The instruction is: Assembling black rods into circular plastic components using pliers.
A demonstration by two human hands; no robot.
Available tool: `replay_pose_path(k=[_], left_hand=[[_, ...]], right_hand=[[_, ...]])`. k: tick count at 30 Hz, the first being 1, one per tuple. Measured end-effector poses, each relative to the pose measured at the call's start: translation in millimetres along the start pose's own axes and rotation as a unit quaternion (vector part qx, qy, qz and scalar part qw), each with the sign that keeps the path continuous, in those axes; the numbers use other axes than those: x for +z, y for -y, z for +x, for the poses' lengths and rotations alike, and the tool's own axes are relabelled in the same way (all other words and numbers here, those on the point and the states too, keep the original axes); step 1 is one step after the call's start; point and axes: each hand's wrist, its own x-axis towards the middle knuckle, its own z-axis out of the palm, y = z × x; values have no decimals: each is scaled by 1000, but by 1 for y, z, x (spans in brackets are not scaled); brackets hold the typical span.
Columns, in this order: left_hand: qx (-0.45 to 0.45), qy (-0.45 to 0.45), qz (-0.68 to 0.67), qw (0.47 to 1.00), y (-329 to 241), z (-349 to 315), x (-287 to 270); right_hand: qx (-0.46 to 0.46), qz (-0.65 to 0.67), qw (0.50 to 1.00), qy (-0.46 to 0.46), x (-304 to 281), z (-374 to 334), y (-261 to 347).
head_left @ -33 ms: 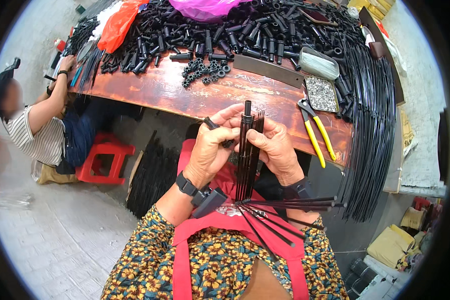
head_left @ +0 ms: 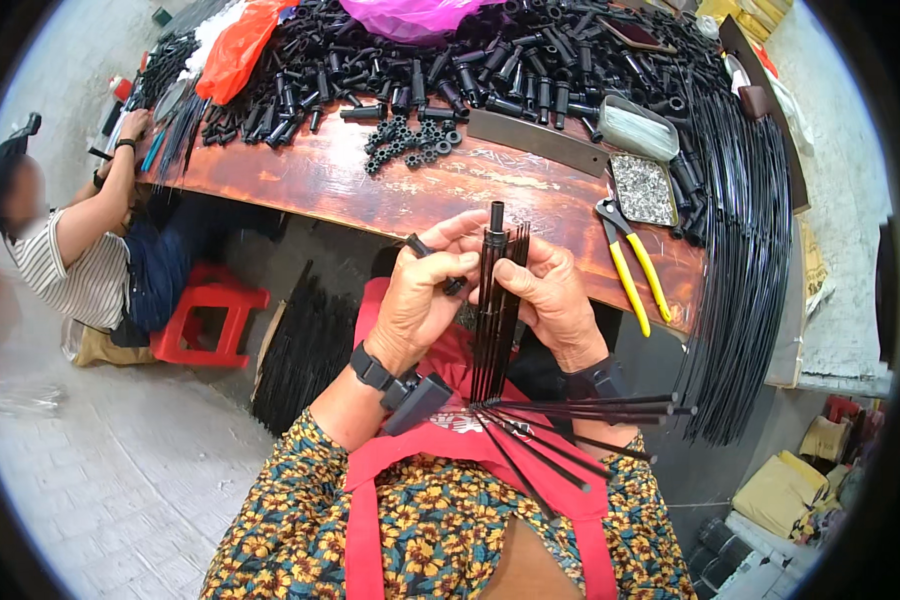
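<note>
In front of my chest, the bundle of thin black umbrella ribs [head_left: 486, 360] stands upright around a black plastic runner [head_left: 496, 220], whose narrow tube sticks up at the top. My right hand [head_left: 560, 305] grips the bundle from the right, thumb pressed on the ribs. On the other side, my left hand [head_left: 415, 300] is closed on a small black tubular piece [head_left: 420, 246], with its far fingers behind the runner. How far those fingers touch the runner is hidden. At the bundle's lower end, several longer rods [head_left: 570, 415] fan out right over my red apron [head_left: 420, 440].
The wooden table [head_left: 300, 185] holds a heap of black plastic tubes [head_left: 420, 75], small black rings [head_left: 400, 145], a metal bar [head_left: 535, 143], yellow-handled pliers [head_left: 630, 265] and a tin of small metal bits [head_left: 644, 188]. Long black rods [head_left: 735, 300] hang off its right side. Another person [head_left: 80, 230] sits at left.
</note>
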Motion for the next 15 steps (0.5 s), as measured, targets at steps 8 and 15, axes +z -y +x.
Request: replay_pose_path(k=[8, 15], left_hand=[[24, -2, 68, 997, 5, -2, -4], [84, -28, 126, 988, 4, -3, 3]], right_hand=[[6, 2, 1000, -11, -4, -1, -1], [16, -17, 1000, 5, -6, 1, -1]])
